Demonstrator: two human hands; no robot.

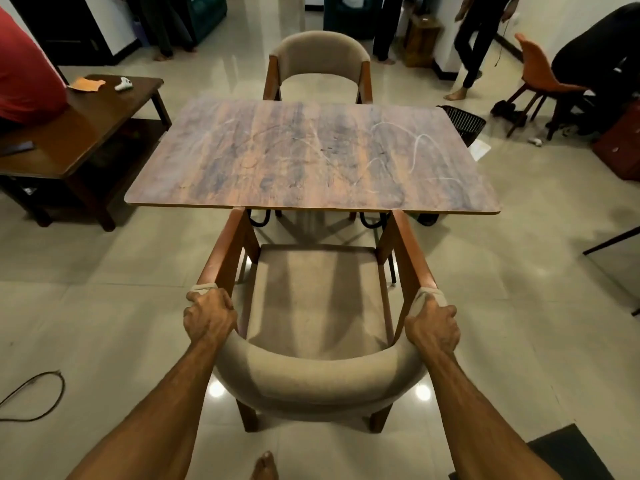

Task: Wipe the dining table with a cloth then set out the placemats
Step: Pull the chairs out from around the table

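The dining table [311, 157] has a worn wood-grain top with pale smear marks, and nothing lies on it. A beige padded armchair [318, 299] stands at its near edge, arms just under the tabletop. My left hand [209, 315] grips the chair's left arm where it meets the curved backrest. My right hand [433, 323] grips the right arm at the same spot. An orange cloth [86, 84] lies on the dark side table at the left. I see no placemats.
A second beige chair [318, 64] stands at the table's far side. A dark wooden side table [69, 133] with a white controller [123, 84] is at left. A black mesh bin [462, 123], an orange chair [540, 77], several standing people and a floor cable [38, 396] surround the area.
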